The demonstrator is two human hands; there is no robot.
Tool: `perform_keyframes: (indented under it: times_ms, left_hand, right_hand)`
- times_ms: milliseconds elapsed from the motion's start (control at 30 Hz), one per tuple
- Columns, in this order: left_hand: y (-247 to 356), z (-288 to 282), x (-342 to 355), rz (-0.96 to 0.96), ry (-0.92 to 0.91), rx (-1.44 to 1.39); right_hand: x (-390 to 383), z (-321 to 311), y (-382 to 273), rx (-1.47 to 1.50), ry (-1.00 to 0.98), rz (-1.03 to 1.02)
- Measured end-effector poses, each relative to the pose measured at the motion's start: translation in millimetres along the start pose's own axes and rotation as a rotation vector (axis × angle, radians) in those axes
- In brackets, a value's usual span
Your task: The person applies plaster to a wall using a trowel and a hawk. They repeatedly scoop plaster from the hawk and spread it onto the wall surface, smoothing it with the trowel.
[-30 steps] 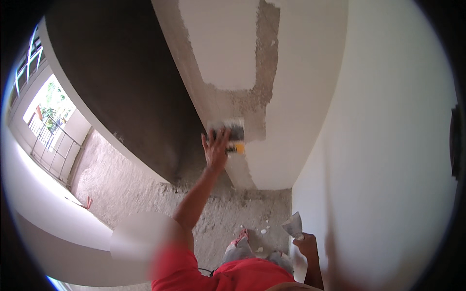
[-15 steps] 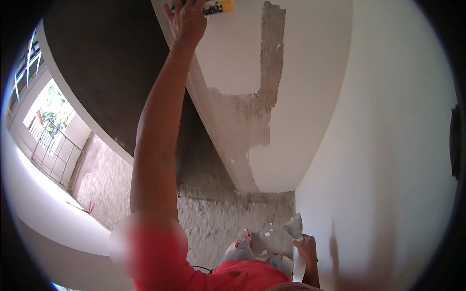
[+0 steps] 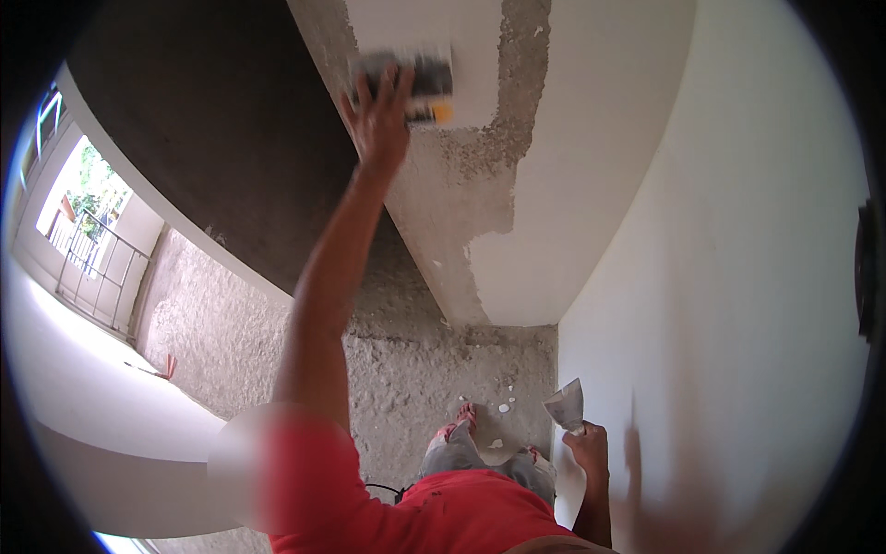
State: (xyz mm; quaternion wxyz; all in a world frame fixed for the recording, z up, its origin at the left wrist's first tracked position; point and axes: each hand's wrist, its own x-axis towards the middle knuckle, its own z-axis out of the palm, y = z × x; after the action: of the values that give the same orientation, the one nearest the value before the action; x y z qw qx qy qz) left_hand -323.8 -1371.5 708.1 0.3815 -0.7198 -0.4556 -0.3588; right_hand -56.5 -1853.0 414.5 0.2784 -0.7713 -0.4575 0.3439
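Note:
My left hand (image 3: 380, 129) reaches up to the wall with the arm stretched out. Its fingers press on a trowel (image 3: 420, 78) with a broad dark blade and a yellow-ended handle; the blade is smeared by motion. Under it the wall panel (image 3: 591, 157) is partly coated white, and a bare grey-brown patch (image 3: 461, 208) runs along its left edge and branches upward. Low on the right, my right hand (image 3: 588, 448) grips a putty knife (image 3: 567, 404) by the handle, its flared blade pointing up, close to the white side wall (image 3: 646, 369).
A dark panel (image 3: 203, 138) adjoins the coated wall on the left. The rough grey floor (image 3: 397, 388) has several white flakes (image 3: 504, 407) near my feet. At far left are a curved white ledge (image 3: 101, 369) and a metal railing (image 3: 103, 263) by a bright opening.
My left hand has come down the wall with the trowel, whose dark blade now shows fully. The whole view has shifted slightly. My right hand still holds the putty knife.

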Motion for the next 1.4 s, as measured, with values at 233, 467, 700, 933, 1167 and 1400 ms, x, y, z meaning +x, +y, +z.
perform_keyframes:
  times_ms: [233, 467, 700, 933, 1167, 1400]
  left_hand:
    - [48.4, 14.1, -231.5, -0.116, -0.404, -0.177]
    - [16.2, -109.5, -599.4, -0.523, -1.485, -0.421]
    - [-71.9, -170.6, -649.1, 0.121, -2.067, -0.105]
    - [-38.0, -15.4, -533.2, -0.14, -1.972, -0.395]
    - [145.2, -8.6, -500.5, 0.452, -1.941, -0.714]
    - [197.7, -90.1, -527.9, 0.225, -2.298, -1.03]
  right_hand:
    - [-9.0, -15.9, 11.7, -0.074, -0.003, 0.001]
    - [-44.5, -22.0, 19.6, -0.071, 0.078, 0.019]
    - [-104.8, 18.8, 32.3, -0.036, 0.292, 0.098]
    - [-186.6, 106.5, -8.0, 0.157, 0.51, 0.313]
    - [-311.5, 186.7, -7.3, 0.163, 0.952, 0.391]
    - [-424.6, 290.2, -20.9, 0.3, 1.002, 1.032]
